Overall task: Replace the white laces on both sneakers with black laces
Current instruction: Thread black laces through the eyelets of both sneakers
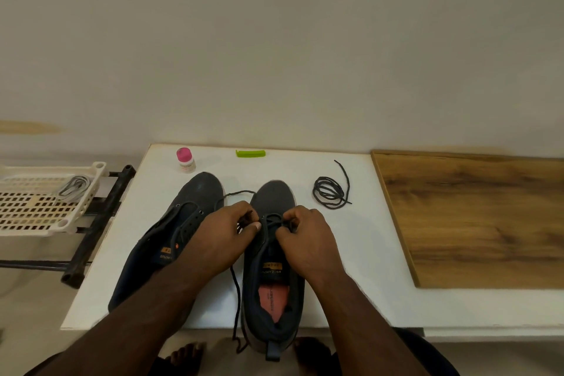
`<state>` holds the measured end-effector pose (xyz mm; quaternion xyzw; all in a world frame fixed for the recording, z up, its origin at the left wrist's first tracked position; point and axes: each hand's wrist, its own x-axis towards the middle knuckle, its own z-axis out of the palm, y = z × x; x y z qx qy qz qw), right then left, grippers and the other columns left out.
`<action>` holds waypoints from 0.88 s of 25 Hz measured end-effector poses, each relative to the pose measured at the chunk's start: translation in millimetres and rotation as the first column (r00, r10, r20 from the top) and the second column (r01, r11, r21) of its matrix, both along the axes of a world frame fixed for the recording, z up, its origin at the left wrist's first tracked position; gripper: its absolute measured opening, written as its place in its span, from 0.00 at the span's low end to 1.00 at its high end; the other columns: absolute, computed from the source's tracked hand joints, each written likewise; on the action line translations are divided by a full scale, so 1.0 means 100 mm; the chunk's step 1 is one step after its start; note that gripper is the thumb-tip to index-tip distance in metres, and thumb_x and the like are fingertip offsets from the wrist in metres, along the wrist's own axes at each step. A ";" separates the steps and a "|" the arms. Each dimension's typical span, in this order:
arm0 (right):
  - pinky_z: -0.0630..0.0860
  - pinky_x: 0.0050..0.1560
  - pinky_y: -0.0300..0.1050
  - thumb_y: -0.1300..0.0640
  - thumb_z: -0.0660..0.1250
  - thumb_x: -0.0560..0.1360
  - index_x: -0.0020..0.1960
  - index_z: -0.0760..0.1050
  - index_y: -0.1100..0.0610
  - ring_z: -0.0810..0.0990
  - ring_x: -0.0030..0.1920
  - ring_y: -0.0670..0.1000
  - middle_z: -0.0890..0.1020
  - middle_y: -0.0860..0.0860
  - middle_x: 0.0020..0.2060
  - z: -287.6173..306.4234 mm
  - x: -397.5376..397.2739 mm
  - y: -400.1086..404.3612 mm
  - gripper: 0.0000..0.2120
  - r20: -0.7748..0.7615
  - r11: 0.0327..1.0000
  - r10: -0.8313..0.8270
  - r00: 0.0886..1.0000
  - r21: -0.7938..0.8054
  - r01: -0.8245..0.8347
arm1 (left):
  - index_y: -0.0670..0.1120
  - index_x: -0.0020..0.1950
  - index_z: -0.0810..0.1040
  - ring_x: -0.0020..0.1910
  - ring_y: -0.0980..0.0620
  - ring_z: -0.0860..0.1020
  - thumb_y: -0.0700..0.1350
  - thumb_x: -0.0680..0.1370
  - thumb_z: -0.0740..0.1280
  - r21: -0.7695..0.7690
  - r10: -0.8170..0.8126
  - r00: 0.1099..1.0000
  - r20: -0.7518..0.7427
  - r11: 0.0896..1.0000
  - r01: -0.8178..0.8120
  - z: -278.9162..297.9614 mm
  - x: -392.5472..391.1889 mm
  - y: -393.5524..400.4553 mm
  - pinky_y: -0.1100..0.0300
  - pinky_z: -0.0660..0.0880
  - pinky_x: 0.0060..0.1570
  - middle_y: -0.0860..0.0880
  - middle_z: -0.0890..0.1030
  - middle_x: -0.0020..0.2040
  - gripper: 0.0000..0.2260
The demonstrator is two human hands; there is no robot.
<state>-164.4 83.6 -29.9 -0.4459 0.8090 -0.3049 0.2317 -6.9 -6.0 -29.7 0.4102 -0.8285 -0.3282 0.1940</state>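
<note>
Two dark sneakers lie on a white board (360, 241), toes away from me. The left sneaker (180, 223) shows bare eyelets. On the right sneaker (274, 268) a black lace (235, 299) runs through the front eyelets; one end trails off the near edge and a loop arcs toward the left sneaker's toe. My left hand (227, 230) pinches one strand of this lace, and my right hand (305, 232) pinches another over the eyelets. A second black lace (331, 192) lies coiled to the right of the sneakers. White laces (74, 186) rest in a cream basket.
The cream plastic basket (36, 201) sits on a black metal frame (100, 223) to the left. A small bottle with a pink cap (185, 160) and a green clip (250, 153) stand at the board's far edge. A wooden panel (476, 217) lies to the right.
</note>
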 end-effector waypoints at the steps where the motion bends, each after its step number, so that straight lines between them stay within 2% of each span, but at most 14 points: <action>1: 0.73 0.47 0.39 0.49 0.68 0.74 0.56 0.76 0.46 0.76 0.48 0.45 0.75 0.46 0.50 0.00 0.00 0.00 0.11 0.003 1.000 -0.002 1.000 -0.001 0.002 | 0.54 0.44 0.78 0.43 0.61 0.78 0.45 0.77 0.69 -0.027 -0.015 1.000 0.006 1.000 0.015 0.00 0.00 -0.01 0.66 0.72 0.44 0.57 0.81 0.40 0.04; 4: 0.76 0.50 0.41 0.48 0.69 0.73 0.59 0.76 0.44 0.77 0.49 0.45 0.73 0.44 0.51 0.02 0.01 0.02 0.15 0.022 1.000 0.021 1.000 0.001 -0.021 | 0.54 0.44 0.81 0.42 0.60 0.78 0.45 0.77 0.69 -0.054 -0.013 0.999 0.033 0.998 0.015 0.00 -0.02 -0.02 0.63 0.73 0.44 0.57 0.82 0.40 0.04; 7: 0.77 0.56 0.45 0.49 0.67 0.74 0.62 0.77 0.44 0.77 0.53 0.47 0.73 0.46 0.53 0.05 0.01 0.01 0.17 0.018 0.999 0.038 0.999 0.004 -0.038 | 0.54 0.42 0.78 0.38 0.61 0.77 0.46 0.78 0.67 -0.070 0.031 0.997 0.070 0.997 -0.026 -0.01 -0.01 -0.03 0.69 0.68 0.38 0.56 0.80 0.38 0.05; 9: 0.76 0.54 0.43 0.49 0.66 0.74 0.62 0.77 0.45 0.77 0.52 0.47 0.74 0.47 0.53 0.02 0.00 0.02 0.16 0.008 0.999 0.026 1.000 0.021 -0.026 | 0.55 0.42 0.76 0.38 0.62 0.76 0.49 0.80 0.65 -0.026 0.066 0.996 0.064 0.998 -0.065 -0.03 -0.03 0.00 0.70 0.67 0.34 0.55 0.79 0.36 0.07; 12: 0.71 0.48 0.38 0.49 0.66 0.74 0.60 0.77 0.45 0.76 0.50 0.45 0.74 0.46 0.51 0.00 0.01 0.02 0.14 0.014 1.000 0.020 1.000 0.012 -0.020 | 0.55 0.42 0.74 0.39 0.65 0.75 0.50 0.81 0.64 0.016 0.097 0.994 0.057 0.995 -0.098 -0.06 -0.05 0.04 0.73 0.67 0.34 0.53 0.77 0.34 0.08; 15: 0.72 0.50 0.39 0.50 0.66 0.75 0.60 0.78 0.46 0.76 0.51 0.46 0.75 0.47 0.52 0.03 0.01 0.00 0.15 0.018 0.999 0.030 0.999 0.014 -0.030 | 0.53 0.40 0.72 0.34 0.58 0.75 0.51 0.82 0.63 0.040 0.125 0.989 0.081 0.991 -0.128 -0.05 -0.06 0.01 0.69 0.65 0.31 0.52 0.76 0.33 0.11; 22: 0.73 0.48 0.40 0.49 0.68 0.73 0.59 0.75 0.47 0.77 0.49 0.46 0.75 0.46 0.51 0.03 0.02 0.02 0.15 0.031 1.000 -0.010 0.999 0.016 0.009 | 0.54 0.36 0.69 0.34 0.58 0.73 0.51 0.82 0.63 0.057 0.131 0.985 0.110 0.989 -0.138 -0.04 -0.04 0.02 0.68 0.60 0.32 0.53 0.74 0.33 0.14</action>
